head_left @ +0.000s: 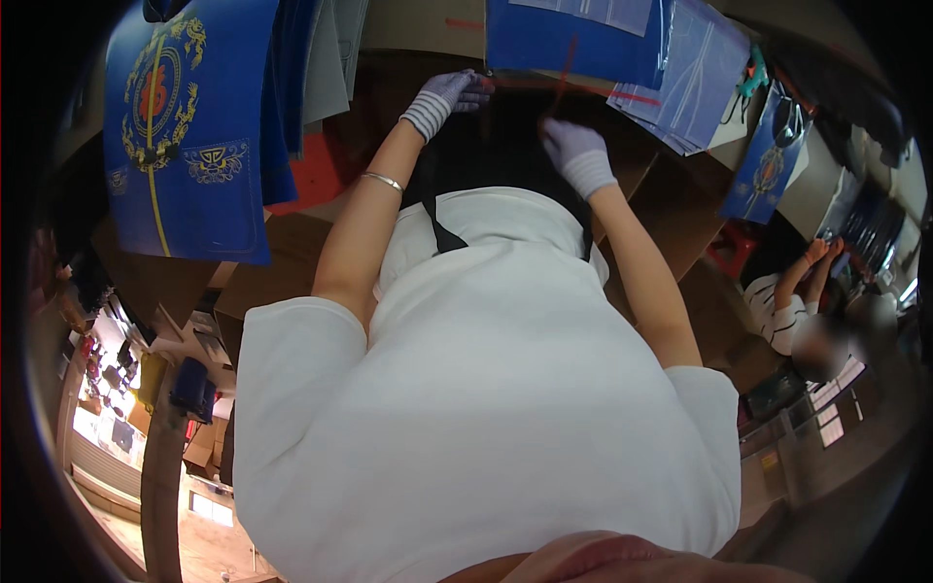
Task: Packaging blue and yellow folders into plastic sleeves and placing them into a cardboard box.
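Both my hands wear pale lilac knit gloves. At the near left corner of a blue paper sheet [573,53], my left hand [450,97] has its fingers bent and closed on the edge. My right hand [580,155] is a little lower and to the right, smeared by motion, with its fingers drawn together. From its fingertips a thin red strip [564,73] runs up across the sheet; it is blurred. Another red line [632,96] lies along the sheet's near edge.
Blue printed paper bags [185,136] with gold patterns hang over the left side. Overlapping lilac sheets [680,83] lie at right, beside another printed blue piece [768,165]. Brown cardboard [277,257] stands near my left arm. A person in a striped top [782,306] works at far right.
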